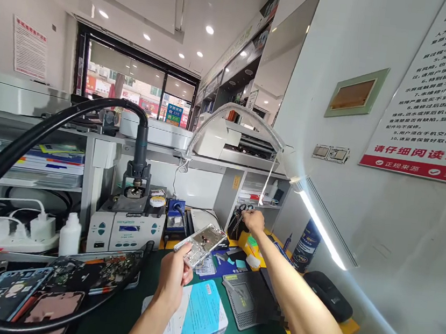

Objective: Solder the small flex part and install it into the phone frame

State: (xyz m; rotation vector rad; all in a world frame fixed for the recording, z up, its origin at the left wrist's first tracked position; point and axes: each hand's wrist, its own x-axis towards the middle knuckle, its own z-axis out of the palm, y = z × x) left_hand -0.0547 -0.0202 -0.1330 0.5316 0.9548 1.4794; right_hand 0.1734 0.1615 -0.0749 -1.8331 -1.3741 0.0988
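My left hand [172, 273] grips an opened phone frame [203, 245] by its near end, thumb on top. The frame is tilted, with its bare metal inside facing up, above the workbench. My right hand [254, 222] is stretched forward to a dark tool holder [233, 228] at the back of the bench. Its fingers are curled together beside the scissors handles [242, 208]; whatever they pinch is too small to make out. Below the phone frame lies a blue and white box [200, 316].
A hot air station [127, 234] with a black hose [41, 126] arching across the left stands at the back. Opened phones [13, 287] lie left. A lit lamp [324, 223] hangs over my right arm. A perforated mat [242, 299], spray can [306, 245] and black case [329, 296] are right.
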